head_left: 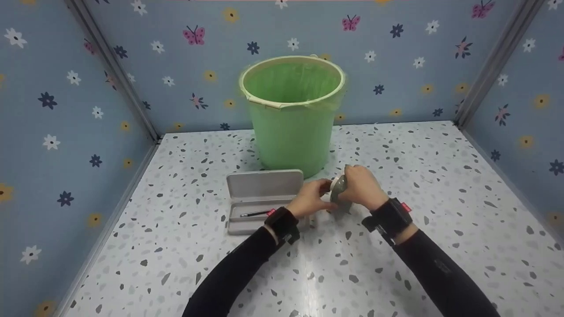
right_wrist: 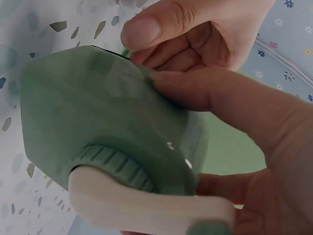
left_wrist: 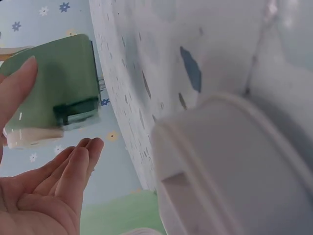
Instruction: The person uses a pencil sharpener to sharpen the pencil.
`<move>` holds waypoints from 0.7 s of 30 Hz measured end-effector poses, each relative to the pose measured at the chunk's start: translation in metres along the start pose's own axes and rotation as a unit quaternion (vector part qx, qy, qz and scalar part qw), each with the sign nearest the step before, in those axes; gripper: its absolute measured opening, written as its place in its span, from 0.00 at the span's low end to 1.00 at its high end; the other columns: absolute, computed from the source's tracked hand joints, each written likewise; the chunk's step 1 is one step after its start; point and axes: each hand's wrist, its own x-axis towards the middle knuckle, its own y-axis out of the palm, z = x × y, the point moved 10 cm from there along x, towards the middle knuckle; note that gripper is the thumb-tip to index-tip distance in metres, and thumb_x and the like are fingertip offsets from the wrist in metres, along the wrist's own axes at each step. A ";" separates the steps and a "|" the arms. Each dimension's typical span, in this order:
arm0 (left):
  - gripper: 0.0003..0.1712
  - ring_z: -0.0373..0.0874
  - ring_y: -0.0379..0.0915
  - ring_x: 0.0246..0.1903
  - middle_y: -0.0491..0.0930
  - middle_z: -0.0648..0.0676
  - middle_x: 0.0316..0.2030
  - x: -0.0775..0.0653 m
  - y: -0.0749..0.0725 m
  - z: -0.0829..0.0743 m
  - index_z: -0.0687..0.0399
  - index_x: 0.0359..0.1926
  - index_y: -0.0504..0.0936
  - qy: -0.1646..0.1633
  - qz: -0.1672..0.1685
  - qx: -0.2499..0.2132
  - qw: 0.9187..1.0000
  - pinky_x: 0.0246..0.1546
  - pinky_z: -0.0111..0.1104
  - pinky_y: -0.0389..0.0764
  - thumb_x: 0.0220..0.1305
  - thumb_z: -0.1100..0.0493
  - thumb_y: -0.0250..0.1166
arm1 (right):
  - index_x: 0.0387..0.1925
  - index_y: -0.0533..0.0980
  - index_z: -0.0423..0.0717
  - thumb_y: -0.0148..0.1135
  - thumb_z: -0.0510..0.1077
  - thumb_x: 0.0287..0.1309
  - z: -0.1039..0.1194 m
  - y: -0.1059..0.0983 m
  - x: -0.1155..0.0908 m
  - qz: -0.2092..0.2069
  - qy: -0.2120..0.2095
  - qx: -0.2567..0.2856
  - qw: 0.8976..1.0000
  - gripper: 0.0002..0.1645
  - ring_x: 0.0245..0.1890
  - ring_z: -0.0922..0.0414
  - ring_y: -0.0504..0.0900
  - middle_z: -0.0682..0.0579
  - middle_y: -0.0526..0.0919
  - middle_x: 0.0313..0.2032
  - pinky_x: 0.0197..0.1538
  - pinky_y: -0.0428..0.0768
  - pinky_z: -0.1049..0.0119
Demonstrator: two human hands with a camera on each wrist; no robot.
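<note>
My right hand [head_left: 365,187] grips a green crank-handled pencil sharpener [right_wrist: 98,107] above the floor, thumb on one side and fingers on the other. The cream crank [right_wrist: 132,200] faces the right wrist camera. My left hand [head_left: 308,198] is beside the sharpener's other end. In the left wrist view its fingers [left_wrist: 73,176] extend loosely below the sharpener, apart from it. Whether the left thumb touches the sharpener is unclear. Under the left forearm lies an opened grey pencil case [head_left: 264,185] with a dark pencil [head_left: 254,214] inside; the arm hides its right part.
Behind the case stands a tall green bin [head_left: 293,136] with a liner over its rim. Blue flower-patterned panels [head_left: 282,26] rise at the back and both sides. The speckled white surface [head_left: 418,176] extends around the objects.
</note>
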 end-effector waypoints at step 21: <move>0.29 0.47 0.82 0.48 0.85 0.58 0.49 -0.003 -0.008 -0.012 0.61 0.52 0.80 0.043 -0.051 0.071 0.995 0.53 0.33 0.81 0.45 0.63 0.77 | 0.33 0.78 0.30 0.72 0.50 0.52 -0.009 -0.017 -0.002 -0.002 0.053 0.060 0.997 0.25 0.24 0.51 0.77 0.40 0.82 0.28 0.28 0.76 0.61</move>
